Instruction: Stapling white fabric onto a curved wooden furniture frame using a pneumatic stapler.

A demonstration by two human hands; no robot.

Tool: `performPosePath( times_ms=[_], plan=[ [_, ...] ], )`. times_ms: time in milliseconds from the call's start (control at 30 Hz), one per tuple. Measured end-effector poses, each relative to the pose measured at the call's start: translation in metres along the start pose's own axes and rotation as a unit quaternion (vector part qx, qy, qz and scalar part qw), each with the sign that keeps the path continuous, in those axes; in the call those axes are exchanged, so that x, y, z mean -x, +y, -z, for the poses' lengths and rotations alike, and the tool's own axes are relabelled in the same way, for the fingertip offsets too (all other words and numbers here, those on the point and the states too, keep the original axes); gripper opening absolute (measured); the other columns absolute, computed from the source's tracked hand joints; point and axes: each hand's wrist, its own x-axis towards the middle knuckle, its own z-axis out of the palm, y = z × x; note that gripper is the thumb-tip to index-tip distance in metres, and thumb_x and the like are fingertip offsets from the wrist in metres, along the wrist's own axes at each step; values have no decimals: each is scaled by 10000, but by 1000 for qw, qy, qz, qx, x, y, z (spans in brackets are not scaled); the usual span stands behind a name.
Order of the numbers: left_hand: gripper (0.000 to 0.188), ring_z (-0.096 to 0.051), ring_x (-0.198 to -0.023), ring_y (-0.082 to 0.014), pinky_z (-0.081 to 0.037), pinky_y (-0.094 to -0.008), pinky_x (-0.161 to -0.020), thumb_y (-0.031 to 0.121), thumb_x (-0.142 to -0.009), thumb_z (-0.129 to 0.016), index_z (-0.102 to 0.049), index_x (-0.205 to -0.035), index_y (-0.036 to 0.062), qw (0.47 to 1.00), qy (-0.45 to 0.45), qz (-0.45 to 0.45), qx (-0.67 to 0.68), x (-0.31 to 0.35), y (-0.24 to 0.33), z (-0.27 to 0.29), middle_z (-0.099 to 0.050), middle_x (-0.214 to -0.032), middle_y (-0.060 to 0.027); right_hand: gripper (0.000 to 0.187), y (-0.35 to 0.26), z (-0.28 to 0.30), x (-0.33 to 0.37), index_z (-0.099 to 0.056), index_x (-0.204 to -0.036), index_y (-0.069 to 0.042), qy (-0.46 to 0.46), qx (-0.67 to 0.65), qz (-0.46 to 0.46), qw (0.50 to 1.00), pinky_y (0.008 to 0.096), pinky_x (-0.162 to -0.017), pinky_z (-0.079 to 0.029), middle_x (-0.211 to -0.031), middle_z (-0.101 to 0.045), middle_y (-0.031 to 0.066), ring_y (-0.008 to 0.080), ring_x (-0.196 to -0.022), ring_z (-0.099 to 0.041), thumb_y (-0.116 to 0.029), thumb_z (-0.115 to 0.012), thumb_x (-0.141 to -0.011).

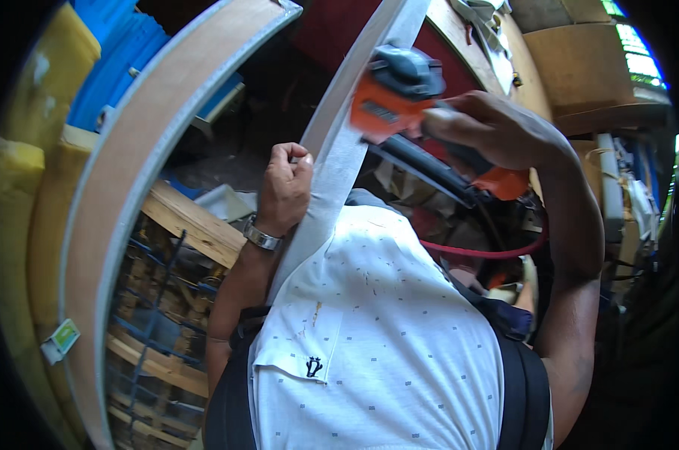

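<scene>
A long, narrow board wrapped in pale grey fabric (338, 169) slants up from my waist toward the far middle. My left hand (285, 187), with a metal watch on its wrist, has curled fingers gripping the fabric at the board's left edge. In my right hand (497, 129) is an orange and black staple gun (396, 96), its handle wrapped by my fingers. The gun's head is over the board, farther along than my left hand, and slightly blurred by motion. Whether its nose touches the fabric is hidden.
At left stands a large curved wooden panel (103, 217) with grey-covered edges. A small green and white packet (60, 341) sits by it. Yellow foam (43, 225) and blue material (122, 64) lie beyond. A red hose (497, 253) loops at right; timber pieces (193, 225) lie below left.
</scene>
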Motion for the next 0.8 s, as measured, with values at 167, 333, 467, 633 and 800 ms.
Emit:
performPosePath(
  times_ms=[167,333,467,633,800],
  plan=[
    [215,-475,-692,-28,-416,-243,-601,209,-1028,-535,-539,-1102,8,998,-53,-17,-35,-31,-3,26,-566,-813,14,573,146,21,47,-639,-1176,-35,164,-172,25,971,275,-673,-544,-745,-626,11,97,-676,-630,-566,-554,-977],
    [248,-566,-692,-129,-461,-315,-636,242,-1031,-545,-590,-1110,12,954,-94,26,-282,-47,58,46,-636,-804,-62,530,284,22,13,-492,-1426,-31,229,-241,8,943,307,-815,-513,-935,-613,41,113,-867,-609,-236,-620,-953],
    [385,-666,-988,-316,-527,-401,-857,329,-1035,-531,-587,-1251,16,934,16,-6,-356,-66,84,15,-674,-1094,-210,576,431,43,-50,-504,-1421,-46,319,-100,-80,939,394,-872,-513,-1055,-670,141,242,-952,-652,-208,-637,-885],
    [641,-614,-1181,-394,-525,-445,-919,551,-997,-510,-529,-1368,28,887,121,171,-411,-110,62,-39,-608,-1305,-259,655,644,94,-107,-451,-1480,-119,424,74,-152,890,473,-914,-509,-1203,-652,256,412,-1084,-642,-234,-614,-856],
    [908,-591,-1222,-385,-498,-461,-980,706,-862,-608,-441,-1458,40,793,249,147,-537,-135,36,-94,-578,-1315,-310,689,816,156,-155,-322,-1547,-161,435,151,-192,867,508,-807,-527,-1081,-684,261,433,-941,-671,-284,-597,-928]
  ],
)
